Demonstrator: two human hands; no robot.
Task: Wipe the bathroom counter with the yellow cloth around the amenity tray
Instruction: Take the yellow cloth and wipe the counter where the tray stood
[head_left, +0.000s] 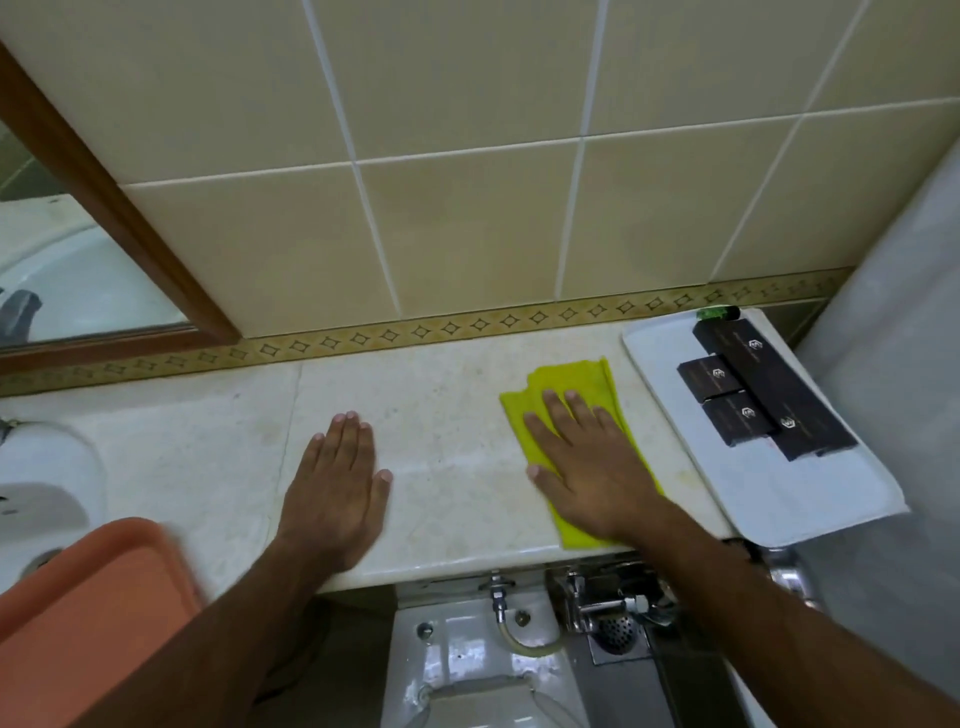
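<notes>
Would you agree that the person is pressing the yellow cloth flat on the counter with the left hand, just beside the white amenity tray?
Not quite: the head view shows the right hand pressing the yellow cloth flat on the counter beside the white amenity tray. The left hand rests bare on the counter.

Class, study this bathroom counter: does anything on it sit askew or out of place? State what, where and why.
The white amenity tray at the counter's right end sits skewed to the wall, its near corner overhanging the front edge. The dark boxes on it lie loosely stacked. The yellow cloth lies flat under the right hand; nothing looks spilled.
</notes>
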